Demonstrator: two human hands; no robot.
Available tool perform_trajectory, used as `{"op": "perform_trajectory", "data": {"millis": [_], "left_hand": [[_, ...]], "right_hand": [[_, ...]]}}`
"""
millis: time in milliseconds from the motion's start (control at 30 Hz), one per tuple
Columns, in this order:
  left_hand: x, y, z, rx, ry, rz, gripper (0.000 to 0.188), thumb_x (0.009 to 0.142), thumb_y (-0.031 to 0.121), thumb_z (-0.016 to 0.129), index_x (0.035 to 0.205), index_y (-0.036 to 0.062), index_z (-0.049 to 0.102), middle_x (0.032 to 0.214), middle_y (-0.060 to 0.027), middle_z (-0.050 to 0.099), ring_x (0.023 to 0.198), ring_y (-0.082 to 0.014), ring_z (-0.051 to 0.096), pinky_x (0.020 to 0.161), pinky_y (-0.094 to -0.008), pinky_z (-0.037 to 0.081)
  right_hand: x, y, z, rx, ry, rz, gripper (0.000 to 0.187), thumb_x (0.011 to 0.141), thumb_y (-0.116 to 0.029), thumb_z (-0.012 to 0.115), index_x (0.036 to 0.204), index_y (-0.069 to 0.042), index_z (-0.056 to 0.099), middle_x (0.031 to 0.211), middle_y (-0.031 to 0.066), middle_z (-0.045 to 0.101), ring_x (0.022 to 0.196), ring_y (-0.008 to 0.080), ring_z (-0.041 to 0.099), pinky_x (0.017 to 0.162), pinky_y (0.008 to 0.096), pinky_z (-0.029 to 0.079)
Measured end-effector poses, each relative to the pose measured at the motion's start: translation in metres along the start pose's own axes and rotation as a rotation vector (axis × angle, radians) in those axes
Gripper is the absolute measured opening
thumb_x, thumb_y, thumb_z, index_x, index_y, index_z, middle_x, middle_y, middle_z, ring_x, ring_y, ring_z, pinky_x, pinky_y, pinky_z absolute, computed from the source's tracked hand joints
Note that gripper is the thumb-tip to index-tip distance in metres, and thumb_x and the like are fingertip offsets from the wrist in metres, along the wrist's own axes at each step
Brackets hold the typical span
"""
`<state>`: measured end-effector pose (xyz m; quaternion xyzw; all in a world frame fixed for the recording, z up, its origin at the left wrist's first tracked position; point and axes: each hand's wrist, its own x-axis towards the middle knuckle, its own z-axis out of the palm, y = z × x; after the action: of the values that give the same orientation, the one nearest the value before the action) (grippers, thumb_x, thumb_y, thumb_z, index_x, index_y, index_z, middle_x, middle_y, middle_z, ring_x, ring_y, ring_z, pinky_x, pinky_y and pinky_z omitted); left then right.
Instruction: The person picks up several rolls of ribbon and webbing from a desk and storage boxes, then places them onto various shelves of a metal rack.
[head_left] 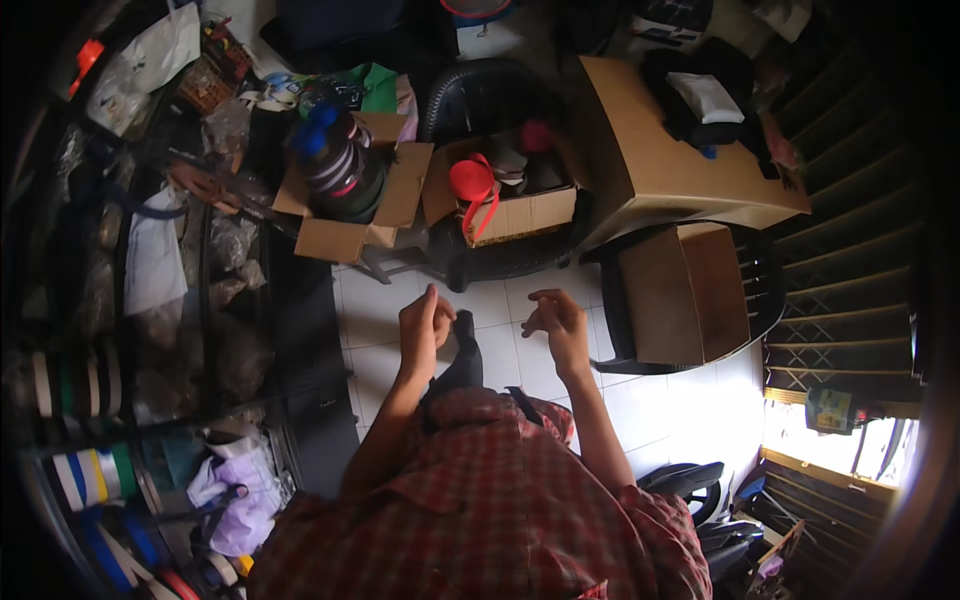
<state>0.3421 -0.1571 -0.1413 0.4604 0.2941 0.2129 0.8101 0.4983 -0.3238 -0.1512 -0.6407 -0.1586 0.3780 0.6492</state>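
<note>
My left hand (pixel 427 325) is raised over the floor in front of my body, its fingers loosely bent and apart with nothing visible in them. Level with it and a short way to the right is my right hand (pixel 560 328), fingers spread and pointing inward, also holding nothing. Neither hand touches the other. Beyond them, an open cardboard box (pixel 525 217) sits on a black chair (pixel 478 95). A roll of red strap (pixel 472 180) rests at this box's left side, one end hanging over the front. My dark-clad leg (pixel 461 358) shows below, between the hands.
Left of the chair, another open box (pixel 333 240) holds stacked strap rolls (pixel 345 170). A large carton (pixel 690 150) stands at the far right, near a second black chair (pixel 615 345) bearing an open box (pixel 665 300). Crowded shelves (pixel 215 395) line the left; a folding gate (pixel 850 260) borders the right.
</note>
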Motion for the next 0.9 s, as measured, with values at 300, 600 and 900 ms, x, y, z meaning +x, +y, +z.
{"op": "perform_trajectory", "data": {"millis": [300,600,900], "left_hand": [[0.193,0.003,0.002,0.378,-0.082,-0.139,0.036,0.098,0.035,0.051,0.084,0.0041,0.065,0.047,0.0024,0.042,0.036,-0.0039,0.035,0.035,-0.0222,0.025],[0.383,-0.08,0.018,0.378,0.084,-0.366,0.031,0.092,0.031,0.057,0.109,0.0056,0.054,0.079,-0.0062,0.063,0.05,-0.0111,0.056,0.039,-0.0233,0.038],[0.609,-0.172,0.019,0.898,0.593,-0.655,0.08,0.073,0.053,0.073,0.126,-0.0033,0.05,0.123,-0.0235,0.055,0.109,-0.0341,0.059,0.077,-0.0432,0.055]], "right_hand": [[0.131,-0.017,-0.021,-0.081,0.118,0.035,0.02,0.092,-0.007,0.053,0.107,0.004,0.057,0.103,0.0132,0.065,0.082,0.0215,0.068,0.072,0.0289,0.053],[0.255,0.023,-0.068,0.017,0.135,0.178,0.02,0.092,-0.008,0.054,0.106,0.004,0.058,0.095,0.0127,0.066,0.08,0.021,0.069,0.068,0.0284,0.053],[0.357,0.049,-0.151,-0.071,-0.003,0.389,0.024,0.096,-0.014,0.051,0.113,0.002,0.056,0.1,0.0118,0.066,0.081,0.0197,0.067,0.073,0.0299,0.052]]}}
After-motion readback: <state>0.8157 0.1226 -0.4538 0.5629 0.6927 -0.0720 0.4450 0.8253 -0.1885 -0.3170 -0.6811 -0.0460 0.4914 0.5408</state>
